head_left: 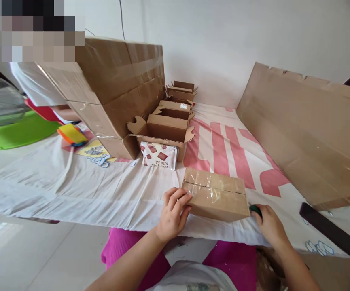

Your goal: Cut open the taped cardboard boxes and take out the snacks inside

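A small closed cardboard box [214, 198] lies near the table's front edge, with clear tape along its top seam. My left hand [175, 212] grips its left end, fingers curled over the top corner. At the opposite end, my right hand [267, 222] is closed around a small dark green tool [256, 210], whose tip meets the box's right edge. The fingers hide most of that tool, so its exact kind does not show. Behind the box, a white and red printed packet [159, 155] leans on an open carton [165, 131].
More open cartons [181, 93] line up behind. A tall stack of taped boxes [123, 81] stands left, a large cardboard panel [308, 137] right. A black phone-like slab [328, 229] lies front right. Another person's sleeve [37, 83] shows beyond the stack, near a green-rimmed tub [20, 129].
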`<control>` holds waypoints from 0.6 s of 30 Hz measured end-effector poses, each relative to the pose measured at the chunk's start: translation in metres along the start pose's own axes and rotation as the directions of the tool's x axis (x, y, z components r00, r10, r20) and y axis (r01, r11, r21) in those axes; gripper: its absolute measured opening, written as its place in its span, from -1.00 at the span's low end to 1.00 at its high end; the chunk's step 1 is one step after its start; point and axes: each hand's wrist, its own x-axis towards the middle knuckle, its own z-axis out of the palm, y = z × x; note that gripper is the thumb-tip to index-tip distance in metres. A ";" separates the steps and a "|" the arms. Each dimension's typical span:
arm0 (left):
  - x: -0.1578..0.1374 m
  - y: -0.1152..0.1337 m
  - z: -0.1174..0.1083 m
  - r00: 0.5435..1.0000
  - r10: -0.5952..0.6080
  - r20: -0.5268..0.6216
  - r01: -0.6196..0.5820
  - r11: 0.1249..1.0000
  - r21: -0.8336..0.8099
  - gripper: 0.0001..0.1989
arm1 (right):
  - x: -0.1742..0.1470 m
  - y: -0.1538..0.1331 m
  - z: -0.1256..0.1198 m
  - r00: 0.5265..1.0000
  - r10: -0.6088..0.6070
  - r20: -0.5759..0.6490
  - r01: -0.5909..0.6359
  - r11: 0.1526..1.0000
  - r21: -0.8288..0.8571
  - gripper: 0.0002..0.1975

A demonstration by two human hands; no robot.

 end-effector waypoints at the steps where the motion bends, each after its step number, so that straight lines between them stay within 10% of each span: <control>1: -0.001 0.000 0.001 1.000 0.000 -0.005 0.000 1.000 -0.005 -0.64 | 0.006 -0.002 -0.008 0.997 0.014 -0.070 -0.012 1.000 0.022 -0.59; 7: -0.003 -0.002 0.007 0.999 0.020 -0.045 -0.021 0.999 -0.028 -0.63 | 0.048 -0.074 -0.085 0.926 -0.136 -0.353 0.161 0.986 0.042 -0.53; 12: -0.005 -0.001 0.009 0.998 0.009 -0.059 -0.011 1.000 -0.029 -0.63 | 0.057 -0.176 -0.119 0.766 -0.633 0.115 0.639 0.769 -0.025 -0.52; 18: -0.005 0.000 0.007 0.998 0.017 -0.056 -0.018 0.999 -0.028 -0.64 | 0.064 -0.234 -0.107 0.649 -0.682 0.337 0.760 0.600 -0.250 -0.40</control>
